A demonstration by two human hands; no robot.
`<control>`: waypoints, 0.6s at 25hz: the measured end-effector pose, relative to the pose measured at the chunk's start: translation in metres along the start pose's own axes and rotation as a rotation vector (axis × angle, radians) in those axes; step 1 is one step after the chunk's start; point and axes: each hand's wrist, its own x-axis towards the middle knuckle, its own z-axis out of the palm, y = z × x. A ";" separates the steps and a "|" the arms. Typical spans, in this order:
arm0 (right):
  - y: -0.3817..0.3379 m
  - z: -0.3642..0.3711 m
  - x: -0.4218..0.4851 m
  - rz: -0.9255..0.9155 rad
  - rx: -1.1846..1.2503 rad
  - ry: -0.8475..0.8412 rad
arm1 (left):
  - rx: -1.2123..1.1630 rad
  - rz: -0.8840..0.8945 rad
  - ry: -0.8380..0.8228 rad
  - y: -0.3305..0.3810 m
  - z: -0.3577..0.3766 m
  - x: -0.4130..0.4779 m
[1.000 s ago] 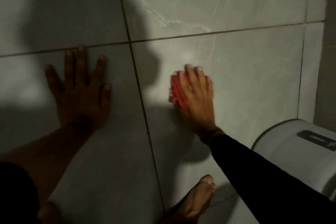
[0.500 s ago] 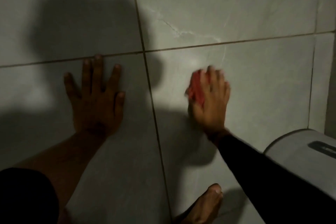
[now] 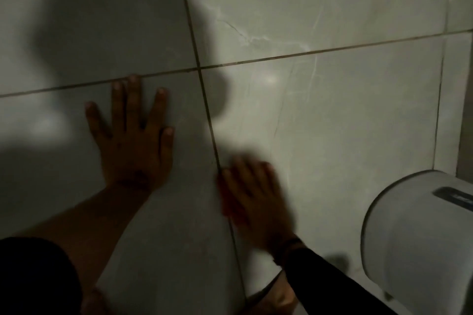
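The right arm wears a long black sleeve [image 3: 332, 286] that goes down to the wrist. A thin dark band [image 3: 289, 245] sits round that wrist. The right hand [image 3: 253, 197] looks blurry. The left hand [image 3: 133, 146] and forearm are bare, up to another black sleeve [image 3: 30, 276]. One bare foot [image 3: 279, 296] shows.

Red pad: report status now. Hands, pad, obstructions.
Left hand flat on tile, fingers spread. Right hand blurred, fingers laid over red pad at the grout line. White rounded unit off right, apart.

Right hand [image 3: 253, 199] covers the sponge [image 3: 225, 203], right of the left hand [image 3: 133, 146].
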 end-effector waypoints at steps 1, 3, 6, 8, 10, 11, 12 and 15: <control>0.019 -0.002 -0.014 0.085 -0.004 -0.039 | 0.006 -0.001 -0.010 0.000 0.000 0.000; 0.063 -0.016 0.002 0.333 -0.034 0.005 | 0.015 -0.008 -0.026 -0.001 0.001 0.000; 0.108 -0.049 0.106 0.565 0.014 0.288 | 0.030 -0.007 -0.016 -0.003 0.005 0.000; 0.099 -0.058 0.169 0.478 -0.004 0.395 | 0.032 -0.009 -0.016 -0.005 0.006 0.001; 0.057 -0.044 0.172 0.261 -0.008 0.347 | 0.023 -0.012 -0.013 -0.004 0.006 0.001; 0.032 -0.030 0.147 0.158 0.005 0.291 | 0.020 -0.010 -0.011 -0.004 0.006 0.001; 0.011 -0.019 0.108 0.067 0.015 0.223 | 0.020 -0.011 -0.009 -0.004 0.005 0.001; 0.012 -0.007 0.007 0.004 0.018 0.025 | 0.027 -0.009 -0.011 -0.004 0.004 0.000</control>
